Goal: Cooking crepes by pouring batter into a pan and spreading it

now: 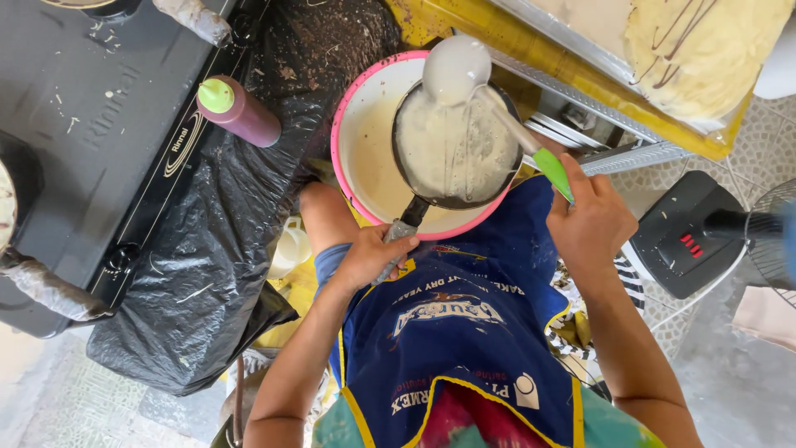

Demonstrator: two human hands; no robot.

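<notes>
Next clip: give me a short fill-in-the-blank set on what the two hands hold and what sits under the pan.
1. The left hand grips the handle of a small dark ____ coated with pale batter.
2. The right hand holds a ladle whose handle tip is ____ in colour.
3. Both are held over a bowl with a ____ rim, holding pale batter.
4. On the black plastic sheet beside the bowl lies a squeeze bottle with a ____ cap.

Missing words: pan; green; pink; green

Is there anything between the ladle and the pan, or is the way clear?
Nothing visible stands between them. The ladle, held in the right hand, hangs over the far edge of the pan, which the left hand holds above the pink bowl. Only streaks of batter run across the pan.
</notes>
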